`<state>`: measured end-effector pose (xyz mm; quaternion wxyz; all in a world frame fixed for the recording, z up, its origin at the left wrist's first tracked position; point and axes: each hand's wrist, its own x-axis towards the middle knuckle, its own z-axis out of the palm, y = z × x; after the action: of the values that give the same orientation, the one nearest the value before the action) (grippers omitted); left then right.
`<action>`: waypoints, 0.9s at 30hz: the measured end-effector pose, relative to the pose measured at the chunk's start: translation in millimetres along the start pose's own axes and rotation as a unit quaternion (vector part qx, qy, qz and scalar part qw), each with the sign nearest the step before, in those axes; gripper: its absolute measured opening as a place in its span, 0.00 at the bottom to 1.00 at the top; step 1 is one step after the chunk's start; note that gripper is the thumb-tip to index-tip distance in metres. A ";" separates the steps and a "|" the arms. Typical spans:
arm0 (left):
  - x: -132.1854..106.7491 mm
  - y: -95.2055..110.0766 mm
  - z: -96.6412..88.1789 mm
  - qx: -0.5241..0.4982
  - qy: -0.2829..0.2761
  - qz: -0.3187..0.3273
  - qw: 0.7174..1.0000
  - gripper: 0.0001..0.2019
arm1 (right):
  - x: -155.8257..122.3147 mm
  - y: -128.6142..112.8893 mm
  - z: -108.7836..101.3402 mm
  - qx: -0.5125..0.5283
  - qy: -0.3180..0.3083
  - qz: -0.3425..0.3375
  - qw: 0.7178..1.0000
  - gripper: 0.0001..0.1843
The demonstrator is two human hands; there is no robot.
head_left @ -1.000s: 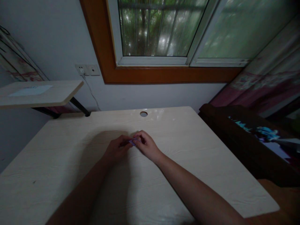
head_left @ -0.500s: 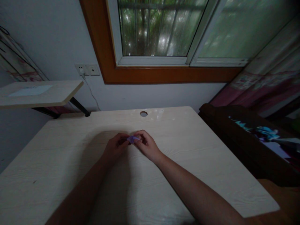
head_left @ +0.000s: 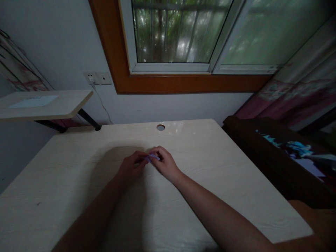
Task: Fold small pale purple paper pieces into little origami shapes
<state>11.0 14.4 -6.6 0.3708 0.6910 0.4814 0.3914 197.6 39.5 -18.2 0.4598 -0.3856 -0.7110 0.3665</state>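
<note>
One small purple piece (head_left: 151,157) sits between the left hand (head_left: 131,164) and right hand (head_left: 166,162), each grip pinching it (fingers hide much of it), above the table (head_left: 225,185). Its long axis runs roughly crosswise, one tip pointing right. One round hole (head_left: 161,127) pierces the table's far side.

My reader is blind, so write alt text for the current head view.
A bare left hand and a bare right hand together hold a small, thin, purple, paper-like piece over a pale, wood-grain desk. Beyond is a white-framed glass window, with a pale, flat raised shelf at the picture's left.
</note>
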 end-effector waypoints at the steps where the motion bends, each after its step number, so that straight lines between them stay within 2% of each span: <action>1: -0.1 -0.6 0.5 -0.003 0.001 -0.009 1.000 0.11 | 0.0 -0.2 0.0 -0.001 -0.001 -0.001 1.000 0.07; 10: 2.8 2.5 0.5 -0.035 0.009 -0.025 0.999 0.10 | -1.5 -0.6 0.2 -0.011 -0.010 0.003 1.000 0.08; 18: 4.4 -3.1 -2.8 -0.043 0.058 -0.022 0.997 0.09 | -2.7 -4.4 -0.1 0.023 -0.017 0.020 0.999 0.11; 22: 3.9 -7.0 -3.4 -0.046 0.054 -0.017 0.997 0.11 | -2.7 -4.0 0.4 0.064 -0.018 0.027 0.997 0.09; 27: 4.0 -0.4 -4.7 -0.067 0.044 -0.005 0.997 0.12 | -3.3 -1.7 2.0 0.163 -0.034 0.048 0.985 0.09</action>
<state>7.6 19.0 -4.3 0.3971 0.6444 0.4729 0.4510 196.2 35.5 -18.6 0.4742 -0.3262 -0.6376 0.5121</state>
